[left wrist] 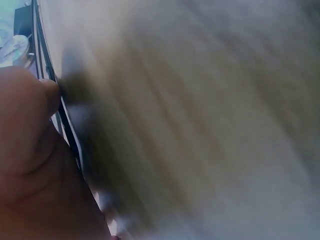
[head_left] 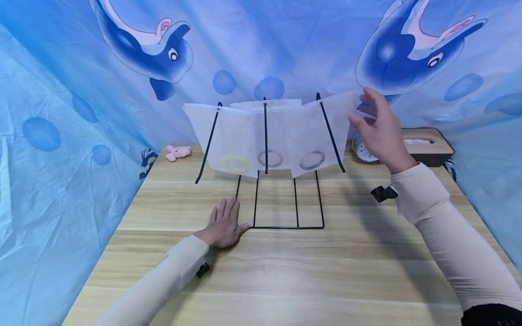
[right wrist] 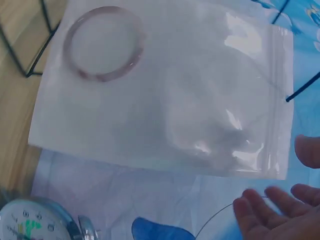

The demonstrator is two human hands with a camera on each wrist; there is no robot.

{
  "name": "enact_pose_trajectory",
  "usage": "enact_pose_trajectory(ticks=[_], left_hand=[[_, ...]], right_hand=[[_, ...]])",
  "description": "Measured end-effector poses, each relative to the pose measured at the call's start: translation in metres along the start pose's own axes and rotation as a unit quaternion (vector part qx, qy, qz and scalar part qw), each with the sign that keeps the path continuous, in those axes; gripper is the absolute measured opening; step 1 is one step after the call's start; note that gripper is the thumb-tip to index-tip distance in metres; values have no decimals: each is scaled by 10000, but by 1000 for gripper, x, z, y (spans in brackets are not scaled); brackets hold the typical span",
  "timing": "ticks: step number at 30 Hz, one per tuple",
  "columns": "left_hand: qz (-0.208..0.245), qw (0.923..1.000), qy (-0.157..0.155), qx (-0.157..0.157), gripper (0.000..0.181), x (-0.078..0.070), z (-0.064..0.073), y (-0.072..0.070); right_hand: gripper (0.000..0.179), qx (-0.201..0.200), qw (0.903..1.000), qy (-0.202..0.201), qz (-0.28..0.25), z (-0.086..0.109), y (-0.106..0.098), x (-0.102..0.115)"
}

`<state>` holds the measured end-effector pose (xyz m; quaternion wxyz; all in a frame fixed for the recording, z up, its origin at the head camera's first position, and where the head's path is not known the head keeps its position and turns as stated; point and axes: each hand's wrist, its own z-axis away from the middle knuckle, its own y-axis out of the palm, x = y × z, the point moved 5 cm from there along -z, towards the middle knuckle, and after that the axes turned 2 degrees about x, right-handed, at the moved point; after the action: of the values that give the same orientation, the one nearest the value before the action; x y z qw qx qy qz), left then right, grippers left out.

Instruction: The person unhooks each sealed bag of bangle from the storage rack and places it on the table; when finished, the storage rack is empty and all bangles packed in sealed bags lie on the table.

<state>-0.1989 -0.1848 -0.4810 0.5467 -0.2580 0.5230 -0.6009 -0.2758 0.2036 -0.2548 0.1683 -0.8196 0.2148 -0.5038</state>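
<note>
Left hand (head_left: 223, 227) flat, right hand (head_left: 380, 129) half-open, both empty; if I bump the rack's (head_left: 287, 227) right bag (head_left: 311, 131), it may fall.

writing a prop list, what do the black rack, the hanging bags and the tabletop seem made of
Rack: probably metal wire, black-coated; slim, rigid-looking and evenly dark.
Bags: likely translucent plastic, glossy; bright highlights and a ring showing through.
Tabletop: wood or wood-look laminate, faintly shiny; pale grain shows, but which is unclear.
</note>
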Motion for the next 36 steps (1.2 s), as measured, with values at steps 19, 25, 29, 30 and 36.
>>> enact_pose_trajectory(ticks=[19, 25, 29, 30, 36], left_hand=[[30, 9960, -403, 799, 87, 2, -7, 0], [58, 9956, -404, 840, 87, -2, -6, -2], [18, 9952, -442, 878, 88, -2, -6, -2], [20, 9951, -441, 880, 88, -2, -6, -2], [70, 9952, -433, 878, 86, 2, -8, 1]], right_hand=[[31, -402, 9980, -367, -318, -9, -1, 13], [60, -524, 9984, -113, 191, -19, -2, 12], [62, -157, 9993, 295, 165, -27, -1, 6], [58, -155, 9992, 348, 156, -28, -1, 5], [34, -438, 9988, 202, 78, -27, -3, 1]])
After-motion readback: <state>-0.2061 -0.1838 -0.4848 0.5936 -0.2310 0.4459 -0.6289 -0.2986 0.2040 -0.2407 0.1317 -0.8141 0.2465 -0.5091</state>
